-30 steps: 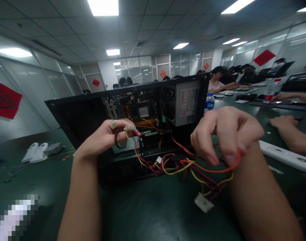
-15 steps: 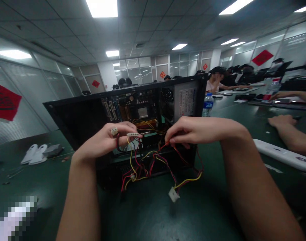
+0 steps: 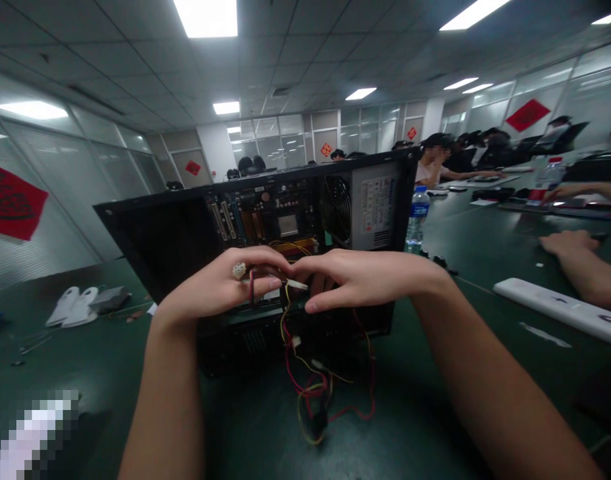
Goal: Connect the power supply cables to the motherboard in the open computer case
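Note:
An open black computer case [image 3: 150, 207] stands before me with its motherboard [image 3: 285, 203], fan [image 3: 337, 200] and power supply [image 3: 378, 200] showing. My left hand [image 3: 210, 283] is closed on a bundle of power cables in front of the case. A small white plug [image 3: 239, 270] pokes out between its fingers, and a flat white connector [image 3: 296, 285] juts past its fingertips. My right hand [image 3: 355, 277] meets the left fingertips; its thumb and fingers are apart around the connector's end. Red and yellow wires [image 3: 305, 387] with a dark plug hang below, partly blurred.
A water bottle [image 3: 417, 217] stands right of the case. A white power strip [image 3: 555, 310] lies on the green table [image 3: 265, 447], with another person's hand [image 3: 570, 243] beyond it. White pieces and a grey block [image 3: 110, 299] lie at left.
My right hand has let go of a red wire and moved left, up to my left hand. The loose wires and a white plug that hung at right have dropped and swung.

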Action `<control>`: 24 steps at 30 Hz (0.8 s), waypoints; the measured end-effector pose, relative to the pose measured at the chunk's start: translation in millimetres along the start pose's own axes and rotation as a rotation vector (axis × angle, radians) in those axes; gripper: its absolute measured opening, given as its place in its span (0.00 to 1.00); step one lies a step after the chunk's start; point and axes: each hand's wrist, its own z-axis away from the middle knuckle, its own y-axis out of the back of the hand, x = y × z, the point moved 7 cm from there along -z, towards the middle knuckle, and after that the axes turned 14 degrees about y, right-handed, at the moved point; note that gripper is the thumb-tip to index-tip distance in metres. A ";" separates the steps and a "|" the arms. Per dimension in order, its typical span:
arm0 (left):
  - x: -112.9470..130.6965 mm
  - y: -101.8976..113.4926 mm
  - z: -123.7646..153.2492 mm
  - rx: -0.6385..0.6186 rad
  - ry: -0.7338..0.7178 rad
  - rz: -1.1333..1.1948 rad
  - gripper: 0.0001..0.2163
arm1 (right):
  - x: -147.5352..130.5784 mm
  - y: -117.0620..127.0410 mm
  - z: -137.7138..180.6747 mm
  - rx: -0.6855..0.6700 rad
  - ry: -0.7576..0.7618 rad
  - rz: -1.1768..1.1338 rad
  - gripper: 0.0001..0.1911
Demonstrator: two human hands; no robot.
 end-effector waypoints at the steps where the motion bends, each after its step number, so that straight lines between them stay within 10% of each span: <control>1: 0.0 0.1 0.2 0.000 0.002 0.001 0.11 | -1.8 -1.2 -3.7 0.014 0.016 0.029 0.28; 19: -4.5 2.2 0.4 0.027 0.073 0.151 0.20 | -11.0 12.9 -3.8 0.116 0.091 0.089 0.18; 24: -4.1 2.9 -1.2 0.052 0.060 0.166 0.19 | -10.6 39.9 15.7 0.339 0.072 0.129 0.23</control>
